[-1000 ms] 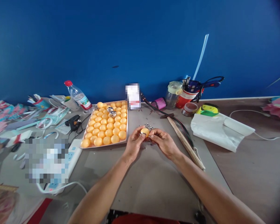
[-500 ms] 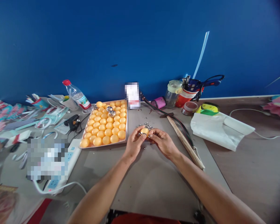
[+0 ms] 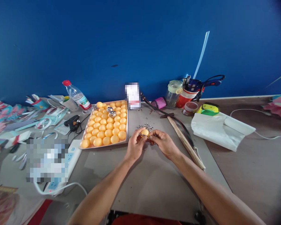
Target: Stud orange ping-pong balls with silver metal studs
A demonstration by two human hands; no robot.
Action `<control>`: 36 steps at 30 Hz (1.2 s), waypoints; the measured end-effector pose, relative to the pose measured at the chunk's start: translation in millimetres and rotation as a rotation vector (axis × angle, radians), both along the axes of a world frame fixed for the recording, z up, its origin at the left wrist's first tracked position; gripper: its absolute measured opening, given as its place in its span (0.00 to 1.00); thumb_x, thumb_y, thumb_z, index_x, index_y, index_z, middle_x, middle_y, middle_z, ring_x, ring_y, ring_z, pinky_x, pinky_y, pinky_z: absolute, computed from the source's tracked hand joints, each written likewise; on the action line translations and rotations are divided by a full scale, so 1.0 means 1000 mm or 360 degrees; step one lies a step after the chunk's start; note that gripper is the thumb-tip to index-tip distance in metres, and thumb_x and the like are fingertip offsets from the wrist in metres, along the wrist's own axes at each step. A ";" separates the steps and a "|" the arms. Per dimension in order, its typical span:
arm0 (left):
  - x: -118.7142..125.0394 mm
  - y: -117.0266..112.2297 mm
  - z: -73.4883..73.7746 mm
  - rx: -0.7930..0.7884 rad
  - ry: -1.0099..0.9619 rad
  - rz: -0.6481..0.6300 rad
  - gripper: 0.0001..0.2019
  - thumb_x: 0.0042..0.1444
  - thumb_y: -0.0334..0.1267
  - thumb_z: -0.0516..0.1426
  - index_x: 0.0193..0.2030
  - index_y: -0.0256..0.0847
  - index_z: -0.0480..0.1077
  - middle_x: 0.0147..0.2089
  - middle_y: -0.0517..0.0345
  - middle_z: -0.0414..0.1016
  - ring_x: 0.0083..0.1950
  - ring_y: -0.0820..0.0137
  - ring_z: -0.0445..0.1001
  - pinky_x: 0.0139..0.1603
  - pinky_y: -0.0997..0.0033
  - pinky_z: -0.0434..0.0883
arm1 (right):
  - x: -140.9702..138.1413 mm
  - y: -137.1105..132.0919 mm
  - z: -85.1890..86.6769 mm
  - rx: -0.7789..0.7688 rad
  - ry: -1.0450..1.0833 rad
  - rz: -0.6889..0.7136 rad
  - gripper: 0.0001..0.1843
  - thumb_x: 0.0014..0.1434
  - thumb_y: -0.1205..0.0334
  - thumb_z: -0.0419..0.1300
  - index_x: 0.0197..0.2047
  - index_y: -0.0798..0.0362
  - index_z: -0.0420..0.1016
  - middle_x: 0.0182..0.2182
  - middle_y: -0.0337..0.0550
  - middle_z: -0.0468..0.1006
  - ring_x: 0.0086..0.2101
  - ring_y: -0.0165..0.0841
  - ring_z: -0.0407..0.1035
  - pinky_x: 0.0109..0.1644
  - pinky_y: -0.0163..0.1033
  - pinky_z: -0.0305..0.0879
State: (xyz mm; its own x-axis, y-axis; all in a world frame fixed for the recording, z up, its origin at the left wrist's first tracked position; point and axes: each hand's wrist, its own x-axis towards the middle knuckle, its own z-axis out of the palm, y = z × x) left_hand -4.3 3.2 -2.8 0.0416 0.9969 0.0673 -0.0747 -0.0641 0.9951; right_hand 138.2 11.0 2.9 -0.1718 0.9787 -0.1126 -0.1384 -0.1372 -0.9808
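Note:
Both hands meet over the middle of the table around one orange ball. My left hand pinches the ball from the left with its fingers curled. Pressed against the ball's right side are the closed fingers of my right hand. Just beyond the ball lies a small heap of shiny silver pieces. To the left stands a tray filled with several rows of orange balls; two near its far end are covered in silver.
A black glue gun, a power strip and a water bottle lie left of the tray. Wooden sticks run along my right. A white bag, jar, red cup of tools stand behind.
Both hands have sunk slightly toward the table with the ball and closed more tightly around it, so less of the ball shows.

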 end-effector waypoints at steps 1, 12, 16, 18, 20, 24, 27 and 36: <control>0.000 -0.001 -0.001 0.0001 0.0028 0.0005 0.19 0.49 0.39 0.62 0.49 0.42 0.71 0.45 0.53 0.74 0.44 0.65 0.71 0.45 0.70 0.67 | 0.000 0.000 0.000 -0.0007 -0.0017 -0.0003 0.08 0.46 0.58 0.60 0.27 0.53 0.69 0.19 0.34 0.68 0.23 0.27 0.61 0.29 0.34 0.57; 0.003 -0.003 -0.001 0.0045 -0.0036 0.0090 0.18 0.47 0.37 0.63 0.47 0.43 0.73 0.45 0.52 0.72 0.44 0.63 0.70 0.44 0.70 0.67 | -0.004 -0.002 -0.002 0.0009 0.0010 -0.0021 0.06 0.49 0.60 0.57 0.27 0.53 0.65 0.19 0.36 0.72 0.23 0.28 0.66 0.31 0.36 0.61; 0.003 -0.003 0.000 0.0100 0.0048 0.0081 0.17 0.48 0.38 0.62 0.47 0.43 0.73 0.45 0.52 0.72 0.45 0.63 0.70 0.44 0.70 0.67 | -0.004 -0.002 -0.003 -0.0012 0.0060 -0.0025 0.07 0.48 0.60 0.59 0.27 0.52 0.63 0.18 0.35 0.72 0.23 0.29 0.66 0.31 0.36 0.61; 0.003 -0.004 0.000 0.0119 0.0055 0.0070 0.17 0.48 0.38 0.62 0.47 0.43 0.73 0.45 0.51 0.72 0.46 0.62 0.70 0.44 0.70 0.67 | -0.005 -0.002 -0.004 -0.0026 0.0068 -0.0033 0.08 0.48 0.60 0.59 0.26 0.51 0.62 0.17 0.35 0.71 0.22 0.29 0.66 0.30 0.36 0.61; 0.003 -0.005 0.001 0.0133 0.0061 0.0063 0.17 0.48 0.38 0.62 0.47 0.42 0.73 0.46 0.51 0.72 0.47 0.62 0.69 0.45 0.70 0.67 | -0.006 -0.002 -0.005 -0.0049 0.0080 -0.0048 0.09 0.47 0.59 0.60 0.26 0.51 0.62 0.16 0.34 0.71 0.21 0.29 0.65 0.29 0.36 0.60; 0.003 -0.003 0.000 0.0016 -0.0078 0.0035 0.18 0.46 0.39 0.63 0.46 0.43 0.73 0.46 0.52 0.72 0.47 0.61 0.70 0.44 0.69 0.68 | -0.008 0.000 -0.006 -0.0091 0.0120 -0.0059 0.10 0.46 0.57 0.61 0.25 0.51 0.62 0.16 0.34 0.69 0.20 0.28 0.63 0.27 0.35 0.59; 0.004 0.000 -0.001 -0.0148 -0.0217 0.0001 0.19 0.46 0.40 0.63 0.47 0.43 0.71 0.44 0.54 0.74 0.43 0.65 0.71 0.43 0.69 0.68 | -0.006 0.003 -0.006 -0.0114 0.0204 -0.0002 0.11 0.46 0.57 0.61 0.26 0.51 0.63 0.17 0.33 0.69 0.20 0.27 0.62 0.27 0.35 0.58; 0.005 0.005 0.005 -0.0442 -0.0832 -0.0139 0.21 0.45 0.38 0.64 0.46 0.39 0.68 0.40 0.57 0.71 0.33 0.75 0.72 0.39 0.71 0.69 | 0.028 0.019 -0.025 0.0695 -0.1059 -0.0273 0.07 0.53 0.63 0.54 0.35 0.53 0.72 0.32 0.44 0.74 0.33 0.34 0.67 0.38 0.38 0.60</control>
